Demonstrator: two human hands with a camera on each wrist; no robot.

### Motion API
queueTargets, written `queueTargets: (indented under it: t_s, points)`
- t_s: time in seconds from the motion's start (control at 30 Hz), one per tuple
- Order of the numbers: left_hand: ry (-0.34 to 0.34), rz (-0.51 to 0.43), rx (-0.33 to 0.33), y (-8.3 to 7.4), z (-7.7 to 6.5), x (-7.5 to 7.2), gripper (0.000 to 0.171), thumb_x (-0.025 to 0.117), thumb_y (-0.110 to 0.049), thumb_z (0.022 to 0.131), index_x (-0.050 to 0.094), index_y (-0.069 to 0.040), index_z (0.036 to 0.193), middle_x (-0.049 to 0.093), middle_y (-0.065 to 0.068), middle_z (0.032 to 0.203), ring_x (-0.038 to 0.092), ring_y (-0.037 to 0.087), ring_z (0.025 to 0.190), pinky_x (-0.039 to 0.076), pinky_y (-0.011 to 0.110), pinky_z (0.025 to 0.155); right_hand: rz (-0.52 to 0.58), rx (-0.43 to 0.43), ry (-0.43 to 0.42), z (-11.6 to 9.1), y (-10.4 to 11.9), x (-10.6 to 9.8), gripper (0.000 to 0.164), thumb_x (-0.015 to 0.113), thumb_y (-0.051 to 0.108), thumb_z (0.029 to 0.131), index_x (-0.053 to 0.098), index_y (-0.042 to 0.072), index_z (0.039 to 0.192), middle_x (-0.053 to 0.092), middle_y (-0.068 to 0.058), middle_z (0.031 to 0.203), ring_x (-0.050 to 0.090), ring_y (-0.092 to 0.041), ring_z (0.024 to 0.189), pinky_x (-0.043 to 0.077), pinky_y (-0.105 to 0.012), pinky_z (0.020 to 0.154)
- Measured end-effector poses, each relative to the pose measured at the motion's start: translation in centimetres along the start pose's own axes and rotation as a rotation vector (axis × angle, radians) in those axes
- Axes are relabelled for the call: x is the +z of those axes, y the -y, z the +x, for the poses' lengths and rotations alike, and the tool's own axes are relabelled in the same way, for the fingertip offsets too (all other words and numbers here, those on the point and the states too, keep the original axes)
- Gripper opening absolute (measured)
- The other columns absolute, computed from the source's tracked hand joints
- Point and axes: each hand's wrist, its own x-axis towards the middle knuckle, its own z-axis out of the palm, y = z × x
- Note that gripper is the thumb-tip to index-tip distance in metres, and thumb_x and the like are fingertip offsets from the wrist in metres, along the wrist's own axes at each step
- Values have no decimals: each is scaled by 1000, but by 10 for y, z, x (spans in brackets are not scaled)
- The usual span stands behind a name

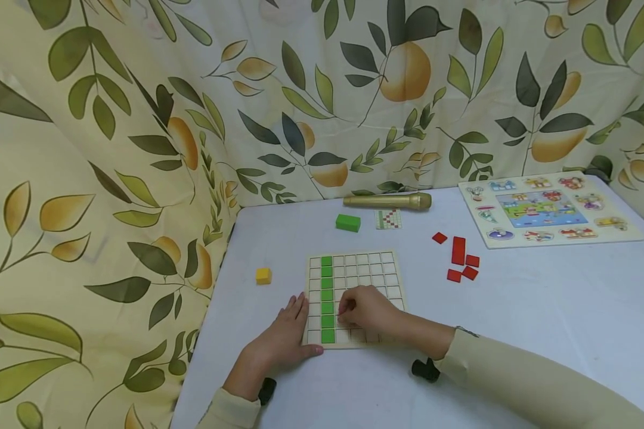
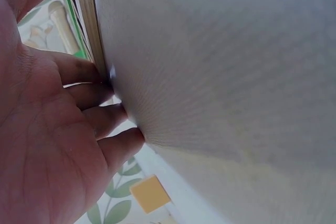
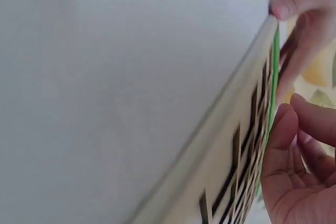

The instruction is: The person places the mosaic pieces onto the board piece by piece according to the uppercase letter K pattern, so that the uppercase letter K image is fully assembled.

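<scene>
A pale square grid board (image 1: 378, 268) lies on the table with one column of green tiles (image 1: 327, 295) second from its left side. My left hand (image 1: 284, 333) rests at the board's lower left corner, fingers straight along the left edge and thumb at the near edge. In the left wrist view, the fingertips of that left hand (image 2: 58, 129) press down beside the board. My right hand (image 1: 372, 308) is over the board just right of the green column, fingers curled and thumb against the index finger. No piece shows between the fingertips of the right hand (image 3: 299, 166).
A yellow cube (image 1: 263, 276) sits left of the board. Behind it are a green block (image 1: 347, 223), a small pattern card (image 1: 389, 218) and a gold microphone (image 1: 386, 201). Several red pieces (image 1: 458, 250) lie to the right. A picture puzzle board (image 1: 474, 220) lies at the back right, by the leaf-print curtain.
</scene>
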Motion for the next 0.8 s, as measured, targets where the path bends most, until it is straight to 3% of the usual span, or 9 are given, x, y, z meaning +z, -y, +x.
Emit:
queueTargets:
  t_s: [0.57, 0.8]
  points:
    - [-10, 0, 2, -1, 0, 0, 106, 72, -56, 88, 17, 0, 160, 7, 13, 168, 5, 29, 154, 19, 49, 121, 9, 109, -75, -7, -22, -43, 8, 78, 10, 88, 70, 10, 86, 63, 1, 77, 59, -15, 70, 51, -30, 64]
    - [-17, 8, 4, -2, -1, 0, 106, 71, -56, 88, 16, 0, 160, 6, 12, 168, 4, 29, 154, 18, 48, 121, -30, 116, -109, -12, -31, -60, 7, 76, 13, 89, 71, 9, 90, 63, 1, 81, 57, -16, 75, 49, -32, 67]
